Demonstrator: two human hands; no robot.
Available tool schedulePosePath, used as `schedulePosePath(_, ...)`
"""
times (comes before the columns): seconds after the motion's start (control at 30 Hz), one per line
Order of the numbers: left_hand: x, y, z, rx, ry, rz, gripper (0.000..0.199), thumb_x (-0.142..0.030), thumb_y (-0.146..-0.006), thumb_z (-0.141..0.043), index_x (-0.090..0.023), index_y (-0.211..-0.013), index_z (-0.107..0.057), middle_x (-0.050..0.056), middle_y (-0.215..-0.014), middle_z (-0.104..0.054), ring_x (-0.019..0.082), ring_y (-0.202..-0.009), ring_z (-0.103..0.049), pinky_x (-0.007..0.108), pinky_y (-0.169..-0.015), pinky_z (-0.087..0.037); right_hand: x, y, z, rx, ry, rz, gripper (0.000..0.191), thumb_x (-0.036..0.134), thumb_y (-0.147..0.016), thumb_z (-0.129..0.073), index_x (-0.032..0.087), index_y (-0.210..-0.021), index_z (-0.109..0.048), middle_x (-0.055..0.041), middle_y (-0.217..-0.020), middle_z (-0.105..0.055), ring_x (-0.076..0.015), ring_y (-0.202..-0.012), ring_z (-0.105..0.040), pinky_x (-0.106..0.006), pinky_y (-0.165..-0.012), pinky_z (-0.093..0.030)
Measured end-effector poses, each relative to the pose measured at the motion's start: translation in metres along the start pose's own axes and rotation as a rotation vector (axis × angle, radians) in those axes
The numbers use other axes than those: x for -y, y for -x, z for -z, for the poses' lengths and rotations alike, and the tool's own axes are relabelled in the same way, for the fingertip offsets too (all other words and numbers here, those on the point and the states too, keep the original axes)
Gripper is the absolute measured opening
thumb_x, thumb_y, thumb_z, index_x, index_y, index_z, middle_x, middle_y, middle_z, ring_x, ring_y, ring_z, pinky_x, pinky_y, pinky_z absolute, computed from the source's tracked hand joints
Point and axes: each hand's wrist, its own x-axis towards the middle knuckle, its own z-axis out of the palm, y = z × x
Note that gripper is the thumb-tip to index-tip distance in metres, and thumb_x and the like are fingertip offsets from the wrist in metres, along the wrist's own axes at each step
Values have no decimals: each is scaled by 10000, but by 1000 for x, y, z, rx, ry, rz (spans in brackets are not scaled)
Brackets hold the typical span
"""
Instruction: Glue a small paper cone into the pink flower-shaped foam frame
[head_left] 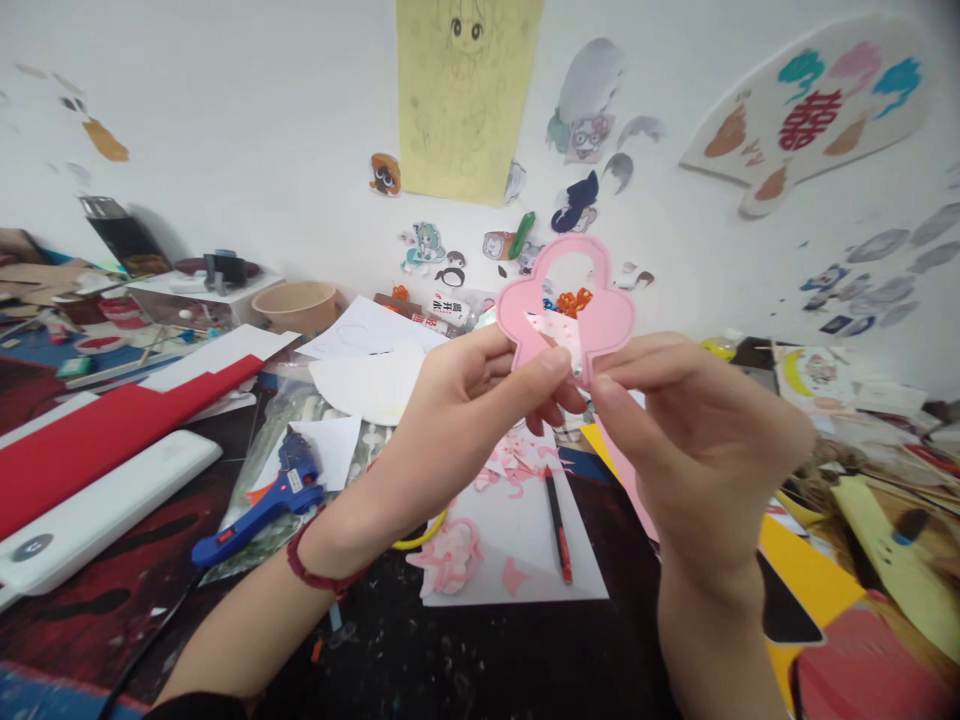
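A pink flower-shaped cutout [611,322] with a hole in its upper part is held up in front of the wall. My left hand [480,400] pinches its lower left side, thumb in front and the other fingers behind. At its lower right edge, my right hand [675,430] grips it between thumb and forefinger. A small white piece with pink spots [556,335] shows against the cutout's middle, by my left thumb. Below the hands, pink scraps [517,462], a black and red pen [557,525] and another pink cutout [452,556] lie on white paper [487,515].
A blue glue gun [281,495] lies left of the paper. Further left are a long white device [112,510] and a red strip [135,435]. Behind stands a tan bowl [296,306]. Yellow card [814,575] and piled craft scraps [892,440] fill the right.
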Motion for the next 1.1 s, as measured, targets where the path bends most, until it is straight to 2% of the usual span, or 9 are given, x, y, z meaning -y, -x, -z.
schedulePosePath(0.7,-1,-1,-1,8,26,12,158,-278,-935,-641,-149,-857,-688,14,-788,-690,111,-725,-630,247,-647,-505,3,-2,1,14,5,16,151,79,-780,-704,227,-746,-696,11,-706,-682,-163,-714,-629,-347,-658,-469)
schedulePosePath(0.93,-3,0,-1,-10,8,9,162,-273,-939,-642,-140,-849,-666,-12,-767,-678,84,-714,-628,223,-649,-503,5,-2,3,40,76,-51,153,87,-807,-674,232,-773,-710,9,-742,-692,-157,-726,-615,-341,-673,-469)
schedulePosePath(1.1,-3,-1,-1,-34,-31,-12,177,-273,-943,-638,-138,-834,-668,-19,-751,-671,70,-704,-633,206,-645,-508,1,-3,7,59,35,-84,186,84,-830,-655,244,-820,-749,6,-792,-719,-152,-752,-632,-330,-686,-486)
